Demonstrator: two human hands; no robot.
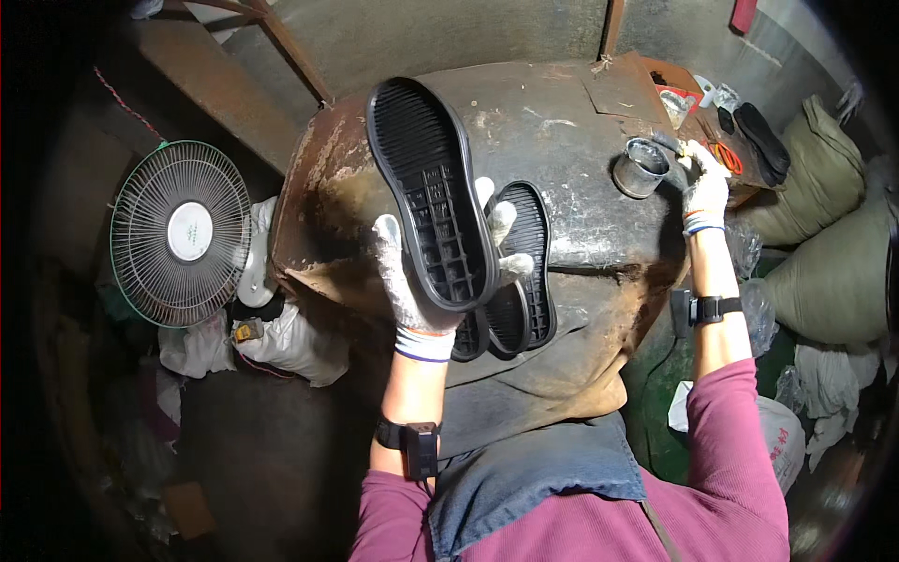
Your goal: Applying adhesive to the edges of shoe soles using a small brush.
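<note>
My left hand (pixel 412 281), in a white knit glove, holds a black rubber shoe sole (pixel 431 192) upright with its gridded inner side facing me. Behind it on the worn worktable (pixel 562 122) lie two more black soles (pixel 524 267), partly hidden by the hand. Far to the right, my gloved right hand (pixel 704 187) holds something small next to a small metal tin (pixel 641 167) at the table's edge. What the fingers pinch is too small to tell. Both wrists wear black bands.
A round wire-guard fan (pixel 181 232) stands at the left. Black soles (pixel 763 140) and orange-handled scissors (pixel 728 157) lie on a shelf at the far right. Stuffed sacks (pixel 824 234) pile up on the right. Cloth and bags crowd the floor.
</note>
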